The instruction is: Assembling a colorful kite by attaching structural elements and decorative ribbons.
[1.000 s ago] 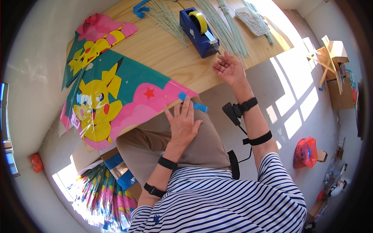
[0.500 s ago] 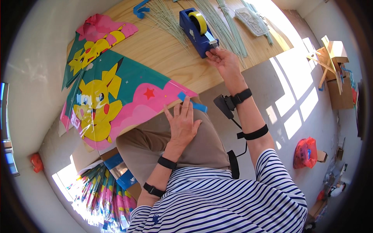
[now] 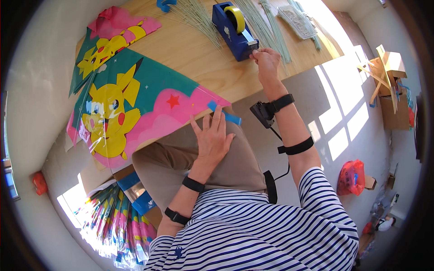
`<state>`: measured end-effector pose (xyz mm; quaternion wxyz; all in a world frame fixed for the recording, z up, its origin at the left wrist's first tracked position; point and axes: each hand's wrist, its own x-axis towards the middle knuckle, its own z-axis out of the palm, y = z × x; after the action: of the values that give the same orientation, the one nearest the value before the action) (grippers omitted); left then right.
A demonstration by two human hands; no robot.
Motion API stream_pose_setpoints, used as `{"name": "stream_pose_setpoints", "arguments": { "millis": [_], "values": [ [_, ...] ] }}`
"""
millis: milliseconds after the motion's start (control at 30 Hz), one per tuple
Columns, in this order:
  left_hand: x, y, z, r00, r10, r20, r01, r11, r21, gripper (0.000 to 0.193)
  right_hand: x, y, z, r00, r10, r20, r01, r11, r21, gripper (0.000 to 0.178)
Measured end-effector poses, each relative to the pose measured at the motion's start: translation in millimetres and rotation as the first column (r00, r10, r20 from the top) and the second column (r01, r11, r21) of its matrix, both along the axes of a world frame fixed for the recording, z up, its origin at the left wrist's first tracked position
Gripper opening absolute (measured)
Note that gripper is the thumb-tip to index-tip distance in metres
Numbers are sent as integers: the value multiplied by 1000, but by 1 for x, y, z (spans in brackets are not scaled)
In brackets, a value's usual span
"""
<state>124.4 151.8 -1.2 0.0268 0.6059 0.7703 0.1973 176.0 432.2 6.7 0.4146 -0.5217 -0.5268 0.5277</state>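
A: In the head view, how does the left hand [image 3: 211,143] stand?
B: Palm down, fingers a little spread and thumb out to the side; it grips nothing that I can see; its longest fingertips meet the blue strip [image 3: 233,119] at the pink corner of the printed sheet [image 3: 156,83].

A: Where is the sheet, reckoned from that hand?
B: Ahead of it and to its left; it lies on the wooden table [image 3: 185,49], green and pink with a yellow cartoon figure, its near edge running just beside the fingers.

A: And the right hand [image 3: 267,64]?
B: Ahead and to the right of the left one; its fingers are drawn in, thumb and forefinger close together at the cutting end of the blue tape dispenser [image 3: 228,38]; I cannot tell whether tape is between them.

A: What else lies about it?
B: The yellow tape roll [image 3: 238,18] sits beyond it, to its left, in the dispenser; pale thin sticks [image 3: 260,29] lie just ahead; a clear plastic box [image 3: 297,21] is farther off, ahead and to its right.
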Motion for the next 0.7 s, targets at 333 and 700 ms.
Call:
{"name": "stream_pose_setpoints", "arguments": {
  "millis": [333,700],
  "values": [
    [-1,-2,-6,1000,6,8,-6,1000,-6,70,1,-38,42,578,444,684,-801,469,372,5],
    [1,-3,-12,1000,10,15,-11,1000,20,69,-79,-96,53,33,102,994,-864,-498,80,3]
  ]
}}
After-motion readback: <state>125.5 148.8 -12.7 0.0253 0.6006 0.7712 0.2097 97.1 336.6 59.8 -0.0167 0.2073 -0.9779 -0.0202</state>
